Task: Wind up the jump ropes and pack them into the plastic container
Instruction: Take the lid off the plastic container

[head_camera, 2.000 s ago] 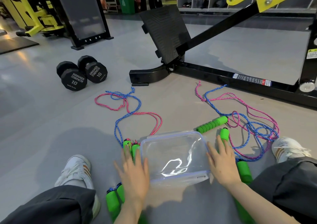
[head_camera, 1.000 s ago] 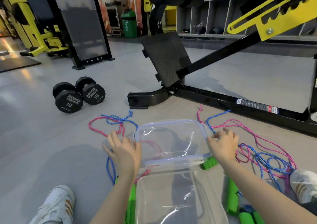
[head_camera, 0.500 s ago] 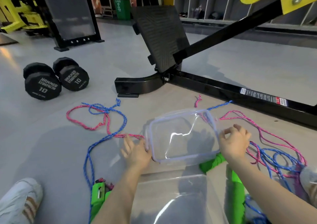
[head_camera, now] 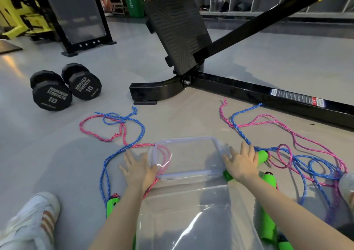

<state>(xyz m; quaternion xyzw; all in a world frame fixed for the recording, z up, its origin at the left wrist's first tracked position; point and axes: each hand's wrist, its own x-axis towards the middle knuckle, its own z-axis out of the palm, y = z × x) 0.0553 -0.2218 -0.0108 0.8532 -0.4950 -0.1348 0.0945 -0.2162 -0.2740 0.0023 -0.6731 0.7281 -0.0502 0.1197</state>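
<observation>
the lid (head_camera: 188,158) is laid flat on the floor just beyond the open plastic container (head_camera: 191,221), touched at its sides by the left hand (head_camera: 138,170) and right hand (head_camera: 242,163), fingers straight and nothing gripped, seemingly to free the container for the unwound jump ropes (head_camera: 269,181) alongside.

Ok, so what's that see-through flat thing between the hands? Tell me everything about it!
That is the lid, off the plastic container. It looks like clear plastic: a rounded rectangle with a pale bluish rim and shiny glints. It lies on the floor just beyond the open container, over a pink rope that shows through its left side. The left hand touches its left edge, the right hand its right edge, fingers straight.
</observation>
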